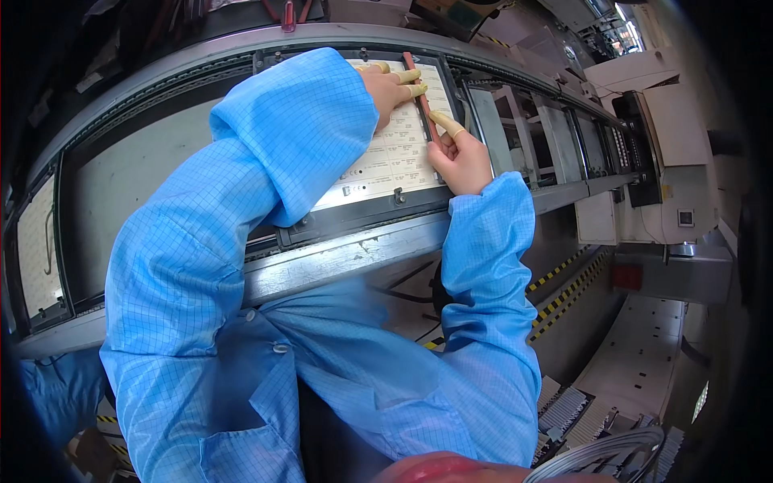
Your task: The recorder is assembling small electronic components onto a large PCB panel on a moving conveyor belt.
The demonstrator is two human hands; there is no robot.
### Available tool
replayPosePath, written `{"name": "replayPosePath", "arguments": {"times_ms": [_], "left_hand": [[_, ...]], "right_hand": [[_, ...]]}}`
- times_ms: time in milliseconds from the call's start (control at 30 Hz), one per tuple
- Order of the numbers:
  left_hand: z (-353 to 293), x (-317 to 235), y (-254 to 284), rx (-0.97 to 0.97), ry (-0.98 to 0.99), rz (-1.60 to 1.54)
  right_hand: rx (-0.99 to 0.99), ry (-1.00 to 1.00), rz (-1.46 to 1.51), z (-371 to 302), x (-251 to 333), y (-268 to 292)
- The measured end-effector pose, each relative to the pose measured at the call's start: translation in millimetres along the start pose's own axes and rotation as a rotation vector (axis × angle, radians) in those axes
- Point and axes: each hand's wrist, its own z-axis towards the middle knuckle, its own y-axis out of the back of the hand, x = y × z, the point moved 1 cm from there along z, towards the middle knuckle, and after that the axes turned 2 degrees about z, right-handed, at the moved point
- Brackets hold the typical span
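A pale panel point(394, 165) printed with rows of small labels lies in a black frame point(366, 216) in front of me. Across the panel's right side runs a narrow reddish-brown strip point(419, 95). My left hand point(390, 95) reaches over the panel, its fingers stretched out with their tips at the strip's upper part. At the strip's near end, the thumb and forefinger of my right hand point(462, 163) close on it. Yellowish finger cots cover several fingertips on both hands. My left sleeve hides the panel's left part.
Metal conveyor rails point(346, 262) run left to right, with a chain along the far one. Another framed panel point(39, 249) sits at the far left. Red-handled tools point(288, 16) lie beyond the far rail. A blue sleeve point(64, 394) of another person shows at lower left.
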Motion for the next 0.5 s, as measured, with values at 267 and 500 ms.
{"name": "replayPosePath", "arguments": {"times_ms": [267, 500], "left_hand": [[-5, -10, 13, 0.061, 0.039, -0.001], [2, -6, 4, 0.023, 0.021, 0.006]], "right_hand": [[-0.102, 0.038, -0.357, -13, -34, 53], [0.11, -0.158, -0.077, 4, -54, 49]]}}
